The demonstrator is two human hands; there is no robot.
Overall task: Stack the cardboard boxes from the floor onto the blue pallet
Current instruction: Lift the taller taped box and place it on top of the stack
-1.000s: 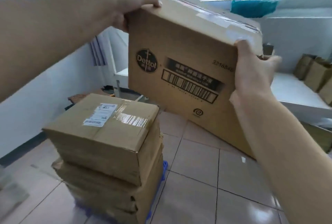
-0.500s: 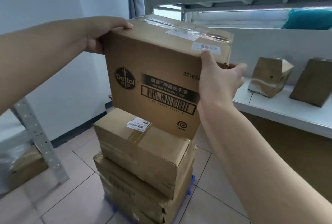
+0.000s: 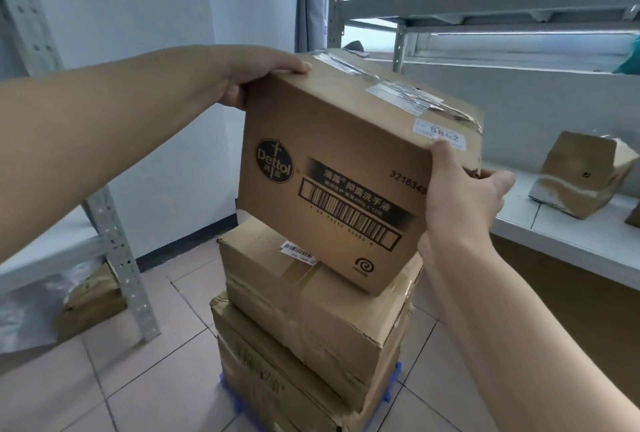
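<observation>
While left hand (image 3: 256,74) and right hand (image 3: 460,196) grip it, printed corrugated box (image 3: 332,168) tilts over taped stack (image 3: 311,320).

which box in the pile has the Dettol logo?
The top box, held by the left hand and right hand. It is tilted, its lower corner over the stack. The boxes under it are plain; one has a white label.

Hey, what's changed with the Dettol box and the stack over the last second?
The Dettol box has come down from mid-air beside the stack to sit tilted over the top stacked box, its lower corner on or just above it. Nothing was let go: the left hand and right hand still grip opposite sides. The stack on the blue pallet looks unchanged.
</observation>
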